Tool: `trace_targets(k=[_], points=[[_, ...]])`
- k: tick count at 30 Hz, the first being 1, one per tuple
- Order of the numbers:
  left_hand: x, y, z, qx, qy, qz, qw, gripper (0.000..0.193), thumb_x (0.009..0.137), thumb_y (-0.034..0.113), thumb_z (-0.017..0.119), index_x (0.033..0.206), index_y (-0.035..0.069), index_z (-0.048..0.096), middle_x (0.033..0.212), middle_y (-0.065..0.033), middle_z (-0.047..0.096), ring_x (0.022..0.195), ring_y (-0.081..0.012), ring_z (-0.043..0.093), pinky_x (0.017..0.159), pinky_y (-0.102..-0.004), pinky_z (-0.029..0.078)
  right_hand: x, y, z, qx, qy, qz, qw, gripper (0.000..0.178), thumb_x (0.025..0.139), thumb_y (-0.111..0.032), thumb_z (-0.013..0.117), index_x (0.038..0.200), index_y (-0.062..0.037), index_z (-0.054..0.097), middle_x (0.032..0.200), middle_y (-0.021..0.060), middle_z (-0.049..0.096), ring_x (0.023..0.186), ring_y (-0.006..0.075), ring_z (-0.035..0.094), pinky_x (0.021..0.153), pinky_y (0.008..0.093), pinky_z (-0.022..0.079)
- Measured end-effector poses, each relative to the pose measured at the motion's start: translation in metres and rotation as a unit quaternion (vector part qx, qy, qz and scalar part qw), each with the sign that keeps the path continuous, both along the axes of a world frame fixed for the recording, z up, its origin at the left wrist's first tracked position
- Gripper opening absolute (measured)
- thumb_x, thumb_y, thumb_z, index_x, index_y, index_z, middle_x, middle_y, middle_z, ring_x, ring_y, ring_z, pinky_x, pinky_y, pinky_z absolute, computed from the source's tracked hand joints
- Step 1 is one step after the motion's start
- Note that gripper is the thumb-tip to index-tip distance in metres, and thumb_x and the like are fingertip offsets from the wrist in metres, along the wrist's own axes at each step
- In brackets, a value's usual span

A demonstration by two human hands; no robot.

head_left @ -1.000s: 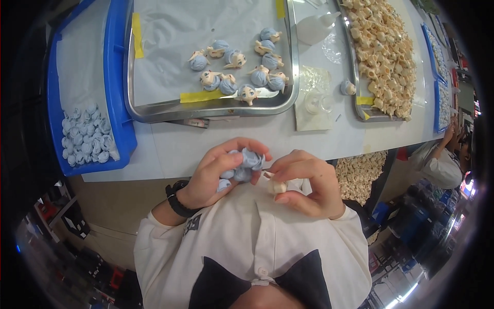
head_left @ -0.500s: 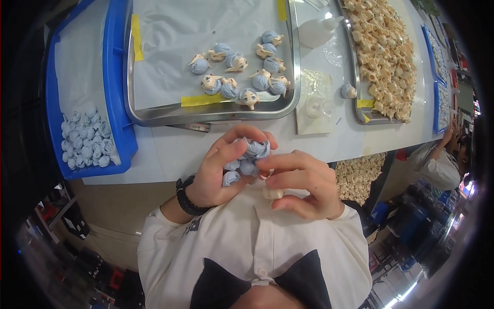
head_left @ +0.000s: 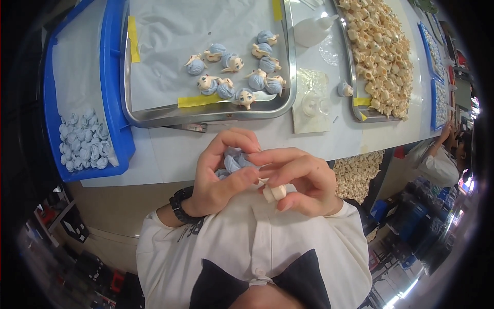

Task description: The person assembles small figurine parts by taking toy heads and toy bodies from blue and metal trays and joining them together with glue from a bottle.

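Note:
My left hand (head_left: 213,183) is curled round several light blue doll hair pieces (head_left: 234,160), which sit in the palm and partly behind the thumb. My right hand (head_left: 309,177) pinches a small cream doll head part (head_left: 275,192) between thumb and fingers. The fingertips of both hands meet at the hair pieces, and what is between them is hidden. Both hands are above my shirt front, at the table's near edge. Beyond them, several small doll heads (head_left: 245,98) with blue hair lie on the lined metal tray (head_left: 221,120).
At left, a blue bin (head_left: 125,149) holds a heap of blue hair pieces (head_left: 85,144). To the right are a white squeeze bottle (head_left: 311,33), a small clear dish (head_left: 312,105), one loose doll head (head_left: 345,89) and a tray heaped with cream parts (head_left: 381,56). Another person (head_left: 437,165) works far right.
My left thumb and fingers have closed over the hair pieces, covering more of them. The cream head part has turned in my right hand and shows more. My hands have come closer together.

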State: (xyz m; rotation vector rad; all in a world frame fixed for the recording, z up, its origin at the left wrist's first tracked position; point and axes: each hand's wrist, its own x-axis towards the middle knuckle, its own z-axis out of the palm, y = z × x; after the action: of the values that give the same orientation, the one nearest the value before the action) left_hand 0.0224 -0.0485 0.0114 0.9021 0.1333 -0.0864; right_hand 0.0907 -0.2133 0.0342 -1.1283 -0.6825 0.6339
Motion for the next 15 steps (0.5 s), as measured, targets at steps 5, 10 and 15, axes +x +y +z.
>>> trace_targets(k=[5, 10, 15], points=[[0.001, 0.000, -0.008, 0.008, -0.036, -0.003, 0.999, 0.025, 0.085, 0.021, 0.058, 0.100, 0.002, 0.050, 0.104, -0.0088, 0.046, 0.083, -0.0125, 0.051, 0.068, -0.0252, 0.045, 0.002, -0.004, 0.000, 0.028, 0.083, 0.020, 0.996, 0.031, 0.079, -0.011, 0.066, 0.102, 0.0034, 0.052, 0.118, 0.0229, 0.051, 0.096, 0.0269, 0.060, 0.085, 0.0373, 0.048], [0.003, -0.004, 0.002, -0.182, 0.086, -0.041, 0.979, 0.030, 0.089, 0.029, 0.047, 0.099, 0.001, 0.051, 0.101, -0.0124, 0.050, 0.078, -0.0151, 0.054, 0.057, -0.0238, 0.045, 0.010, -0.013, 0.007, 0.010, 0.052, 0.046, 0.998, 0.031, 0.078, -0.015, 0.067, 0.100, 0.0024, 0.054, 0.113, 0.0214, 0.055, 0.099, 0.0267, 0.059, 0.085, 0.0361, 0.048], [0.000, 0.003, -0.006, -0.258, 0.112, -0.072, 0.957, 0.026, 0.086, 0.024, 0.048, 0.100, 0.003, 0.051, 0.099, -0.0135, 0.053, 0.064, -0.0131, 0.053, 0.044, -0.0204, 0.038, 0.014, -0.017, 0.007, -0.005, 0.044, 0.049, 0.998, 0.031, 0.077, -0.017, 0.068, 0.098, 0.0014, 0.055, 0.109, 0.0198, 0.058, 0.098, 0.0264, 0.060, 0.084, 0.0352, 0.048]])
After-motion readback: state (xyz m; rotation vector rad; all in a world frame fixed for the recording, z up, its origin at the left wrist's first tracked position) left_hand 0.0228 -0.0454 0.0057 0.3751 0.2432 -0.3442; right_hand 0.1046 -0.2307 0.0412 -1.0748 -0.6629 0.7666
